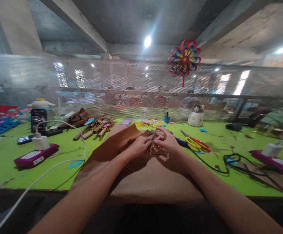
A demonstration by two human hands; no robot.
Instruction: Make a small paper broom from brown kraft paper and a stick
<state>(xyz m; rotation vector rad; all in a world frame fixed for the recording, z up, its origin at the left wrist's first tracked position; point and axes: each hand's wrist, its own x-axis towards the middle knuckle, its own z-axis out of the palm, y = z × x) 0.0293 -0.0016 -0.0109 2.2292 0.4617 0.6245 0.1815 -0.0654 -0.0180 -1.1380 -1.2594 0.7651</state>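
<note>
Both hands meet over a large sheet of brown paper [156,182] spread in front of me. Closed on a small bunch of folded brown paper [147,133] is my left hand [139,145]. My right hand [167,140] is curled beside it, its thumb and forefinger pinched on a thin edge of the same brown piece. Fingers hide much of what they hold. On the left, part of the sheet curls upward. Just right of my right hand lies a tool with a dark blue handle [180,141], partly hidden, with a black cord.
Yellow-handled scissors [192,143] and red-handled scissors [202,145] lie right. Rolled brown paper pieces [102,130] sit back left. A purple power strip [36,156] with a white cable stands left, another purple strip [273,161] right. Behind are a blue bottle [167,119] and a white jar [195,117].
</note>
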